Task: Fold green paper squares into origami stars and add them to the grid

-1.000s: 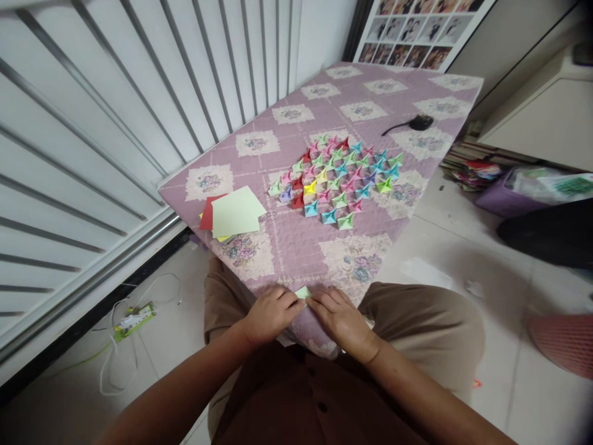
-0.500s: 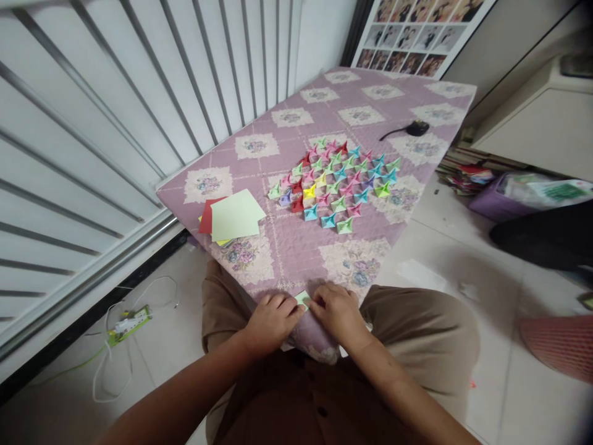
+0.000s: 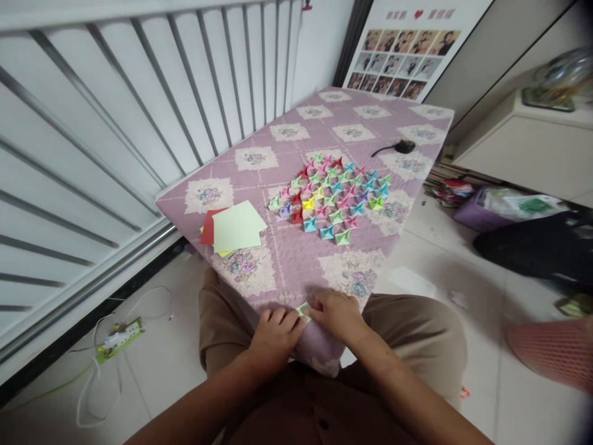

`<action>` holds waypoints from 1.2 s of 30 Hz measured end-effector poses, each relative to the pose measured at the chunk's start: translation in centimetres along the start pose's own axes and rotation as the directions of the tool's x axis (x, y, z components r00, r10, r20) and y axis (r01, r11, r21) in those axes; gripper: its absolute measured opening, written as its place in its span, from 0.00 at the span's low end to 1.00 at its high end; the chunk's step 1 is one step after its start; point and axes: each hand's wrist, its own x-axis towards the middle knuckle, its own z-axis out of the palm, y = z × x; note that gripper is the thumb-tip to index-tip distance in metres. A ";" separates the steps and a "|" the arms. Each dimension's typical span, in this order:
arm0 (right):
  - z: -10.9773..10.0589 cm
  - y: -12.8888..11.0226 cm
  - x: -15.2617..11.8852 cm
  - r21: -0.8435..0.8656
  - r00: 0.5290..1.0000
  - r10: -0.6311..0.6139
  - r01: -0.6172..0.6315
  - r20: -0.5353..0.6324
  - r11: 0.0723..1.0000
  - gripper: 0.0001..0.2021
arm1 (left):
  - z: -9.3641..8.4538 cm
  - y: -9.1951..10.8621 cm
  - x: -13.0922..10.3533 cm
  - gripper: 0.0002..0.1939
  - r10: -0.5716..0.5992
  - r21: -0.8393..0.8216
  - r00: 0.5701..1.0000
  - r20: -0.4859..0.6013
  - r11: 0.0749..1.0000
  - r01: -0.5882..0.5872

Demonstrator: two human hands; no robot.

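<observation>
A small piece of folded pale green paper (image 3: 303,309) lies at the near corner of the cloth-covered table, between my two hands. My left hand (image 3: 277,334) holds its left edge with the thumb and fingertips. From the right, my right hand (image 3: 337,313) presses on the paper with curled fingers, partly covering it. Further in, several small folded paper pieces, such as a yellow one (image 3: 307,204), stand in close rows, in green, pink, blue, red and purple. To their left is a pile of flat paper sheets (image 3: 238,227), pale green on top, with red and yellow showing beneath.
The purple quilted tablecloth (image 3: 296,266) has flower patches. A black object with a short cord (image 3: 404,146) lies at the far right. White railings (image 3: 185,74) run along the left side. On the floor are a power strip (image 3: 121,339) and a pink ribbed basket (image 3: 551,352).
The camera view has tilted up slightly. Both hands stay at the green paper; my left hand sits slightly lower on its edge, and my fingers have shifted a little.
</observation>
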 end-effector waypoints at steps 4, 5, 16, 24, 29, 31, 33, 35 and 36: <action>-0.4 -0.6 0.1 -0.046 0.999 0.033 -0.033 0.015 0.998 0.15 | 0.5 0.3 -0.4 0.20 -0.027 -0.011 0.999 -0.035 1.000 0.027; -0.4 -0.7 0.1 -0.053 0.999 0.037 -0.036 0.017 0.998 0.15 | 0.6 0.4 -0.5 0.20 -0.035 -0.017 0.998 -0.043 0.999 0.035; 0.9 0.0 0.0 0.002 0.997 -0.021 0.021 -0.079 1.000 0.12 | 0.0 0.5 -0.1 0.20 -0.093 -0.107 0.995 0.036 0.990 0.096; 1.1 0.4 -0.9 0.140 0.991 -0.018 0.037 -0.133 0.989 0.07 | -2.0 0.8 1.9 0.13 -0.264 -0.227 0.950 0.166 0.927 0.298; 1.4 0.5 -1.1 0.165 0.987 -0.038 0.064 -0.156 0.984 0.05 | -2.6 0.7 4.3 0.08 -0.396 -0.209 0.892 0.218 0.874 0.439; 1.6 0.6 -1.2 0.170 0.985 -0.045 0.074 -0.165 0.983 0.05 | -2.7 0.7 4.8 0.09 -0.405 -0.197 0.882 0.242 0.869 0.453; 1.7 0.7 -1.2 0.176 0.983 -0.051 0.082 -0.174 0.981 0.06 | -2.7 0.6 5.2 0.10 -0.402 -0.200 0.875 0.271 0.865 0.460; 1.8 0.8 -1.3 0.182 0.982 -0.052 0.086 -0.184 0.980 0.06 | -2.7 0.5 5.4 0.09 -0.400 -0.217 0.868 0.294 0.856 0.469; 1.9 0.8 -1.3 0.185 0.980 -0.055 0.091 -0.189 0.978 0.06 | -2.6 0.5 5.4 0.08 -0.403 -0.232 0.867 0.295 0.849 0.474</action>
